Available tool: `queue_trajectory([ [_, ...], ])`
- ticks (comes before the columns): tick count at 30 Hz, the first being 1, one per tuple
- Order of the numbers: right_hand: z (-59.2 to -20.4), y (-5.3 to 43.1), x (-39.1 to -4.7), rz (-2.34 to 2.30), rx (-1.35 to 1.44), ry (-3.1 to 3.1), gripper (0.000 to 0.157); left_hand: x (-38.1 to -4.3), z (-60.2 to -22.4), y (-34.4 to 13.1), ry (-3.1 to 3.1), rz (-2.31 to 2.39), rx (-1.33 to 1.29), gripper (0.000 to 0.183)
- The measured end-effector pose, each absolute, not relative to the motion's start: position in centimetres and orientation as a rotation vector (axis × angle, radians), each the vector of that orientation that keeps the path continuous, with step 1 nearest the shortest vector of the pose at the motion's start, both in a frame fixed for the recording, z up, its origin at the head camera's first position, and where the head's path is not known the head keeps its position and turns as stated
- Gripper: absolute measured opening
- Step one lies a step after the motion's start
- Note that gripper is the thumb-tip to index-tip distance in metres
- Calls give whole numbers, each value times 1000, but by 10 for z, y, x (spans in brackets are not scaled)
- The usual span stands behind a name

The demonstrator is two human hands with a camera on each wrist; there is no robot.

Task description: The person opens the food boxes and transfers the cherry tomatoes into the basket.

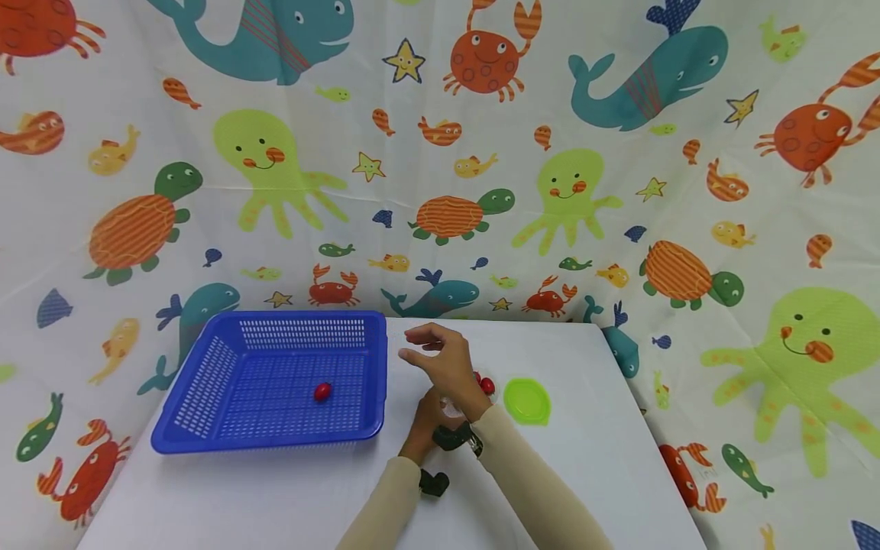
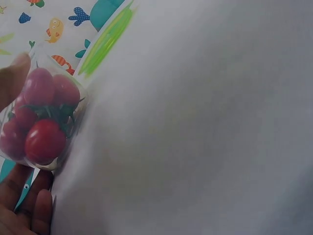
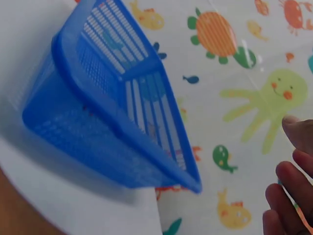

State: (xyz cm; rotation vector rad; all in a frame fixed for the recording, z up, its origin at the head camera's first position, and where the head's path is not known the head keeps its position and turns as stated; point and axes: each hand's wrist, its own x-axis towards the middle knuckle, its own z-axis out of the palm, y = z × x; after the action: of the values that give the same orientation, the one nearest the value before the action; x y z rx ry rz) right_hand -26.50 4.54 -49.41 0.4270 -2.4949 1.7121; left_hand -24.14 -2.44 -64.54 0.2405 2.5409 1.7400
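My left hand [image 1: 428, 418] grips a small clear container [image 2: 80, 105] on the white table, thumb on one side and fingers on the other. Several red cherry tomatoes [image 2: 45, 142] with green stems lie inside it. The right forearm partly covers this container in the head view. My right hand [image 1: 450, 365] is raised over it and points left, toward the blue basket [image 1: 381, 382]. Its fingers are bent with a gap to the thumb, and nothing shows between them. One red cherry tomato [image 1: 322, 392] lies on the basket floor.
A light green round lid [image 1: 527, 401] lies on the white table [image 1: 605, 473], right of the container. Behind the table hangs a cloth [image 1: 426, 168] printed with sea animals. Dark straps [image 1: 451, 437] circle both wrists.
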Motion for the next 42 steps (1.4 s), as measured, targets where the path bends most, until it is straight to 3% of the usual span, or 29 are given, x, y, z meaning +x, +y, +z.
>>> queue_trajectory([
  [7,-510,88,-265,1718,311,-2458,31,-235,-636,-23,2447,1743,218,94],
  [21,-542,133,-255,1694,-16,-2456,25,-231,-635,-21,2427,1840,284,97],
  [32,-569,154,-241,1502,-250,-2565,29,-231,-634,-20,2419,1834,271,99],
  [42,-587,160,-234,1445,-205,-2579,25,-232,-634,-21,2430,1839,304,99],
])
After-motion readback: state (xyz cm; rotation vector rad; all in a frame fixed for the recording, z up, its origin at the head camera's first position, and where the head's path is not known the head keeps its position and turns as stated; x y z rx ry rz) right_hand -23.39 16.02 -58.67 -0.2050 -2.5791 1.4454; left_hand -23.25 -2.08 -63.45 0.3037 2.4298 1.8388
